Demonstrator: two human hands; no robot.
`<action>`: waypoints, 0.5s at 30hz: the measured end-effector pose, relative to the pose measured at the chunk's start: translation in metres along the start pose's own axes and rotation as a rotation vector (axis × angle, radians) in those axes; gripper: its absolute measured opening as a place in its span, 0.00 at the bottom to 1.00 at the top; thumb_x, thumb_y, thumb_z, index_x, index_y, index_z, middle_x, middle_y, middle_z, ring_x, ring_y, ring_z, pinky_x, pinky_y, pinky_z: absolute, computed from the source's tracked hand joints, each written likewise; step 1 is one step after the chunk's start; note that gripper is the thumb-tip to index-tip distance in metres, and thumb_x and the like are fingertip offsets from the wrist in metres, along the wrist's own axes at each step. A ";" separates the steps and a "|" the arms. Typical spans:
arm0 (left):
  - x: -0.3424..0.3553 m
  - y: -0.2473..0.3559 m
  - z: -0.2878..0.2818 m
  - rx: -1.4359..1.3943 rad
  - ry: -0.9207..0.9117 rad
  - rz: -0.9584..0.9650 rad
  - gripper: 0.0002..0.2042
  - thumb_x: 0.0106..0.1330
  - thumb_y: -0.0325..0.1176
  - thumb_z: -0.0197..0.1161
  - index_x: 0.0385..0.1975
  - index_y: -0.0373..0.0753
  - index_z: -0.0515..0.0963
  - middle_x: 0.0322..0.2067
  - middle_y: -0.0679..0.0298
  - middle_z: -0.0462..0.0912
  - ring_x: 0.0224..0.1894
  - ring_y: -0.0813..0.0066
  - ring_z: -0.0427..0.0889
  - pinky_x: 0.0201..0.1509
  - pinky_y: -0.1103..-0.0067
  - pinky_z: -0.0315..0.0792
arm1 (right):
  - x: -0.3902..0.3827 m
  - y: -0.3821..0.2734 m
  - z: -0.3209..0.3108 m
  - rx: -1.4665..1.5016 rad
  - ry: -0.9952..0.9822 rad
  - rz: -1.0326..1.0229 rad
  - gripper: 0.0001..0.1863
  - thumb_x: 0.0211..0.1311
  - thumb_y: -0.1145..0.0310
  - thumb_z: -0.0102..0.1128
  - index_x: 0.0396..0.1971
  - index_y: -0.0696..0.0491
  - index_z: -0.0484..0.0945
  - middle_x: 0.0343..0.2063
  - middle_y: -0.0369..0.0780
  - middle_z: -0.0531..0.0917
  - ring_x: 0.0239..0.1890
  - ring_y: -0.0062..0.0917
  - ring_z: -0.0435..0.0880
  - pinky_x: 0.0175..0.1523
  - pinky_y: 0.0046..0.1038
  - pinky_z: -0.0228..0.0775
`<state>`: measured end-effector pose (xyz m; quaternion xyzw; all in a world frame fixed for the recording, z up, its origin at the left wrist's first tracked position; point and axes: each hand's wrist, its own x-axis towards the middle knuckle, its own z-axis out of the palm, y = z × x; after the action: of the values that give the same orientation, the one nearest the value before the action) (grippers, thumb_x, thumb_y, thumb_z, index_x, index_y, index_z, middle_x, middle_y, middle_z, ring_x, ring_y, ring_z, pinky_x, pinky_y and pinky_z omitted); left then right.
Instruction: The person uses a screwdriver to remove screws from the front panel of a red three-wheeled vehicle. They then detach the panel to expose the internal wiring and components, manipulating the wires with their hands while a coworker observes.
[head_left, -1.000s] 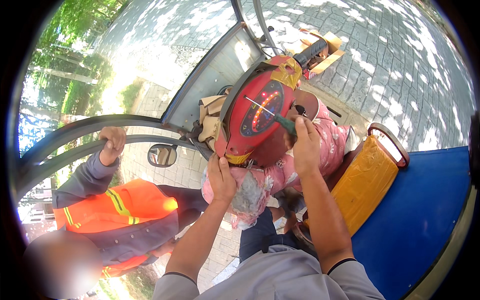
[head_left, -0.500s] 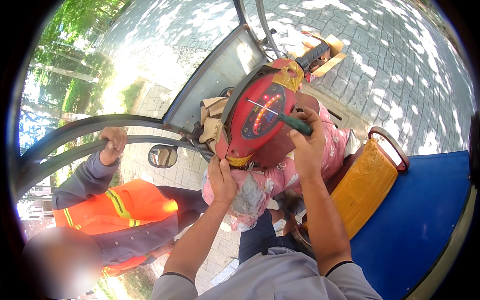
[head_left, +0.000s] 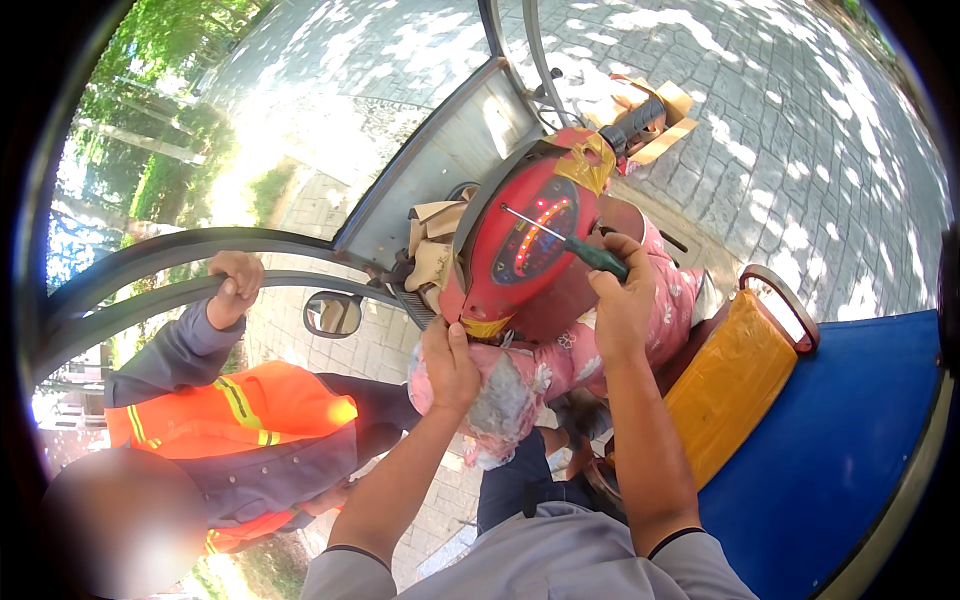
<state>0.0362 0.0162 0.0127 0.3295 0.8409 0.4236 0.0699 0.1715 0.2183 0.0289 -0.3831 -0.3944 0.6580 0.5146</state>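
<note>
A screwdriver [head_left: 596,255] with a dark green handle is held in my right hand [head_left: 625,285], closed around the grip. Its thin metal shaft slants up and left over the lit gauge display [head_left: 538,232]. Whether the tip touches the display is hard to tell. That display sits in a red dashboard cover [head_left: 490,290] patched with yellow tape. My left hand [head_left: 450,370] is closed at the cover's lower left corner, thumb and fingers against the edge. Part of those fingertips is hidden. Beneath the cover bulges pink floral padded cloth [head_left: 560,355].
A black handlebar grip [head_left: 632,122] sticks out at upper right. A person in an orange vest [head_left: 250,405] stands at left, one hand [head_left: 237,283] on the frame bar. A mirror [head_left: 332,313] hangs nearby. Right lie a yellow-taped seat backrest [head_left: 735,370] and blue panel [head_left: 840,420].
The view has shifted slightly, with most things a little to the right and lower. My right hand still holds the screwdriver over the display, and my left hand stays at the cover's corner.
</note>
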 end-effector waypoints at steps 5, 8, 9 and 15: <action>-0.005 -0.024 -0.002 0.145 0.025 -0.060 0.22 0.79 0.41 0.46 0.56 0.25 0.71 0.53 0.39 0.77 0.56 0.39 0.74 0.63 0.55 0.64 | 0.003 -0.018 0.000 -0.511 -0.173 0.040 0.16 0.76 0.63 0.49 0.47 0.58 0.81 0.30 0.40 0.83 0.28 0.22 0.82 0.30 0.25 0.78; -0.001 -0.018 -0.001 0.163 0.064 0.022 0.21 0.78 0.40 0.48 0.56 0.26 0.71 0.52 0.37 0.77 0.56 0.37 0.73 0.63 0.55 0.65 | 0.007 -0.023 0.000 -0.323 -0.132 0.281 0.33 0.81 0.43 0.39 0.42 0.57 0.85 0.17 0.32 0.78 0.16 0.15 0.73 0.21 0.21 0.62; 0.002 -0.015 -0.004 0.148 0.040 0.013 0.21 0.78 0.40 0.48 0.56 0.26 0.72 0.51 0.38 0.77 0.55 0.37 0.74 0.62 0.55 0.65 | 0.007 -0.018 -0.004 -0.337 -0.138 0.249 0.29 0.81 0.47 0.42 0.43 0.57 0.84 0.18 0.32 0.77 0.15 0.14 0.69 0.20 0.23 0.58; 0.000 -0.008 -0.007 0.095 0.036 0.062 0.18 0.78 0.37 0.48 0.54 0.29 0.75 0.50 0.41 0.78 0.54 0.39 0.75 0.62 0.59 0.67 | -0.006 -0.007 -0.001 0.045 -0.130 0.030 0.22 0.74 0.63 0.59 0.60 0.60 0.71 0.41 0.37 0.78 0.31 0.17 0.77 0.32 0.21 0.71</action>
<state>0.0297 0.0078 0.0115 0.3505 0.8507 0.3909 0.0258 0.1761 0.2138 0.0350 -0.3336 -0.4062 0.6980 0.4863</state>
